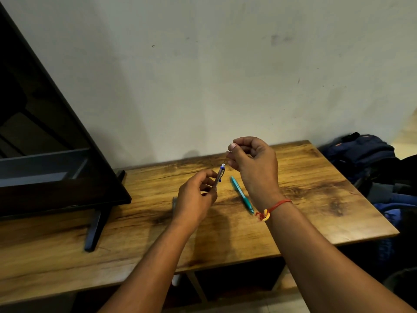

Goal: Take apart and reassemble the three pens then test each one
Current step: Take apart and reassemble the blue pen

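Left hand grips the pen barrel; right hand pinches the thin refill. It looks light and bendy, so pinch it close to the barrel.

In front of you a wooden table with dark streaks in its grain stands against a pale, scuffed wall. To your left a large black flat screen stands on that table, tilted in your view, and one slim dark foot of its stand reaches toward you across the wood. To your right, beyond the table's edge, a dark blue backpack leans at the wall, and just nearer you lies a heap of blue and grey fabric, too dim to make out
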